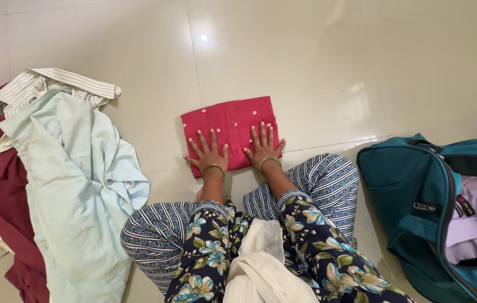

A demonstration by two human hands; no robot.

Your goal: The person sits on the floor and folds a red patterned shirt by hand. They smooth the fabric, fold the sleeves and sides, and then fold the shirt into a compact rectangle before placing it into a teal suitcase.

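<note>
Head view: fingers (pixel 214 138) of both hands are spread apart and laid flat, gripping nothing; left hand (pixel 209 154) and right hand (pixel 264 147) press side by side on the near edge of the folded red garment (pixel 228 125), which lies square on the tiled floor (pixel 328 67) just in front of the knees. Risk, as judged: the glossy floor may let the fold slide or spring open under uneven pressure. Loose shirt pile (pixel 64 185) left, open teal bag (pixel 418 207) right, both apart.

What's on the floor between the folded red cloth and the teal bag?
Only bare tiled floor lies between the folded red cloth and the teal bag; the head view shows this.
</note>
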